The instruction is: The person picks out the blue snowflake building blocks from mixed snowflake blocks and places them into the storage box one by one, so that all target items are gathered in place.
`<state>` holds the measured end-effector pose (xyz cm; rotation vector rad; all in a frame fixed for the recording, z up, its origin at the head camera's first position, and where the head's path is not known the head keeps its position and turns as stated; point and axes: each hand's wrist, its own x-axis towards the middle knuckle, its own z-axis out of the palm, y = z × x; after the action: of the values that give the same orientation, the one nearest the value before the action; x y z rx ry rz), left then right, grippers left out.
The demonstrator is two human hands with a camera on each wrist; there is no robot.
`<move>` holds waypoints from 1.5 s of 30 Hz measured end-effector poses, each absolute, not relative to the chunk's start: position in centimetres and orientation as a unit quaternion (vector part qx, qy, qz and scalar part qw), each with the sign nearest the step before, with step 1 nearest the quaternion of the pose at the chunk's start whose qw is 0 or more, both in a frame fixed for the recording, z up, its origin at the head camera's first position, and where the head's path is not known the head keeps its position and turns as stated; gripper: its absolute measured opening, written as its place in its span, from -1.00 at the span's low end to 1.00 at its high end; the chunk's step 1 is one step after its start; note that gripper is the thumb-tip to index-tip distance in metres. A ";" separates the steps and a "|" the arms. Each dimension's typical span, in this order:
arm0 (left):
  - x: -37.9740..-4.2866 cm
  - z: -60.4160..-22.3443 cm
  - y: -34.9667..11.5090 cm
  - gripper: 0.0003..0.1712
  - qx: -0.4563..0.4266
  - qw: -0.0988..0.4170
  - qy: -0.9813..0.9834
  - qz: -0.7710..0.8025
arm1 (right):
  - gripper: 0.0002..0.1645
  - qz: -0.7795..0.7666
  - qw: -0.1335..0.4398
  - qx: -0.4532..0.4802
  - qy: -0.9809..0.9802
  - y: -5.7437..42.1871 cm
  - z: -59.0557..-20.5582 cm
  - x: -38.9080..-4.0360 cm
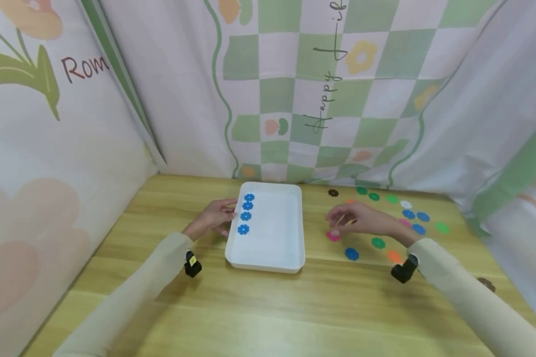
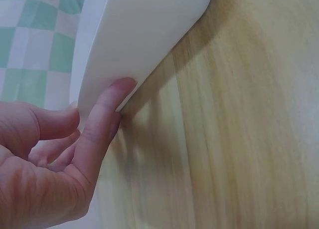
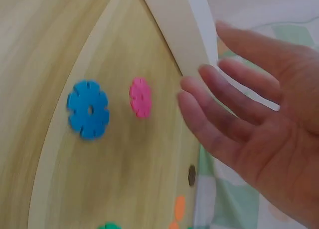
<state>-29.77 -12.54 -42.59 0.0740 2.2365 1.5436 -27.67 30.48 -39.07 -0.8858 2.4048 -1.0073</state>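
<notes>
A white rectangular tray (image 1: pixel 272 243) lies on the table, with several blue flower-shaped discs (image 1: pixel 245 216) in a column along its left side. My left hand (image 1: pixel 212 217) holds the tray's left side; in the left wrist view, one fingertip meets the rim while another finger lies against the outer wall. To the right of the tray, my right hand (image 1: pixel 362 218) hovers with loosely bent, parted fingers and nothing between them. Just below its fingertips in the head view is a pink flower disc (image 1: pixel 333 236). A loose blue flower disc (image 3: pixel 88 110) lies near the pink one.
Green (image 1: pixel 377 243), orange (image 1: pixel 394 256), brown (image 1: pixel 333 193) and white flower discs (image 1: pixel 405 204) are scattered on the right of the wooden table (image 1: pixel 268 312). A patterned curtain (image 1: pixel 321 99) closes off the back, and another covering (image 1: pixel 49 173) stands at the left.
</notes>
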 end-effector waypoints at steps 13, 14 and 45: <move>-29.9 -42.9 -12.5 -0.33 0.020 0.208 0.812 0.546 | -0.53 -0.383 0.275 -0.304 0.828 35.1 -41.3 -25.4; -29.9 -42.9 -12.5 -0.33 0.017 0.207 0.811 0.546 | -0.52 -0.388 0.277 -0.297 0.827 35.3 -41.6 -25.3; -30.1 -43.2 -12.4 -0.34 0.013 0.200 0.810 0.550 | -0.64 -0.404 0.163 -0.316 0.843 35.9 -45.8 -24.5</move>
<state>-30.07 -12.38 -43.19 0.0351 2.2651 1.5380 -24.49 35.93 -45.75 -0.9025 2.4037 -1.1535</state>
